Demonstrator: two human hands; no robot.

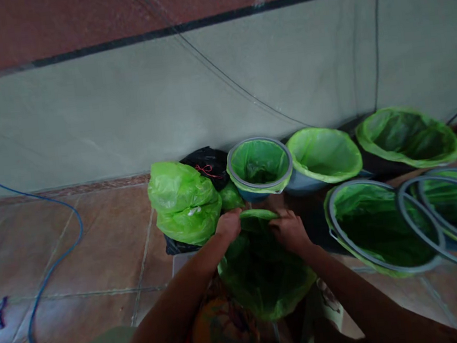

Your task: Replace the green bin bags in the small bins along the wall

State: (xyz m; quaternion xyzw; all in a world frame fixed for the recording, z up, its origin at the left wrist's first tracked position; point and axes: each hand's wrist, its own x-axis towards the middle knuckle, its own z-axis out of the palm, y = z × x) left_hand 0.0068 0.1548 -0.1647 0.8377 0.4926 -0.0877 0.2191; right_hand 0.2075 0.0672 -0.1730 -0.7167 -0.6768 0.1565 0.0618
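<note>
- Green liner (269, 288): had it spread wide right in front of the body, above the tiled floor (104, 240), with its mouth facing up.
- Had the left hand (229, 224) clamped on its far rim, toward the left end.
- Had the right hand (291, 231) clamped on the same rim farther right, so a firm two-handed grip with a bit of rim showing in between.
- Couldn't make out the bottom of it, way too dark in there.
- Saw a stuffed green bag (184, 201) near the left hand, plus a black bag (206, 160) with a red tie behind it, by the wall (82, 116).
- Spotted a grey-ringed bucket (259, 162) beyond both hands, just beside another lined bin (325, 155).
- Noticed a bigger ringed bin (379, 226) off to the right, with a grey hoop (399, 206) overlapping its opening.
- Also spotted a blue cable (55, 263) trailing across the floor, far left.
</note>
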